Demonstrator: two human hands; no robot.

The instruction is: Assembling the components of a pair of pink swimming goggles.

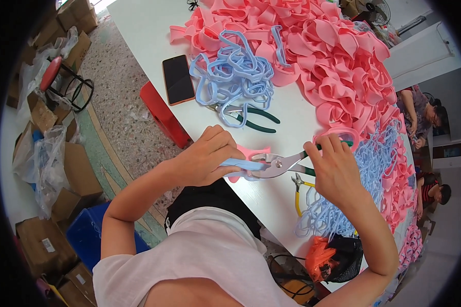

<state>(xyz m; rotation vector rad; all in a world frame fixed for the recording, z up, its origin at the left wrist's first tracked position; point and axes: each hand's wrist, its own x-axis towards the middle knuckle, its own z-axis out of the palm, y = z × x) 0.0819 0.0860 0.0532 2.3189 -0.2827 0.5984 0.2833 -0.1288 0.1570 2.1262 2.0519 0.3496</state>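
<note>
My left hand is closed on a light blue fabric strap near the table's front edge. Part of a pink foam piece shows beside the strap; how the two join is hidden. My right hand grips the green handles of metal pliers, whose jaws point left and meet the strap close to my left fingers. Whether the jaws pinch it tightly I cannot tell. Just below the pliers lies a yellow-handled pair of cutters. Farther back, a second pair of green-handled pliers rests partly under a tangle of blue straps.
A phone lies at the table's left edge. Pink foam pieces heap across the back; thin blue cords pile to the right. An orange plastic bag sits near right. Cardboard boxes and a stool stand left. Two people are at far right.
</note>
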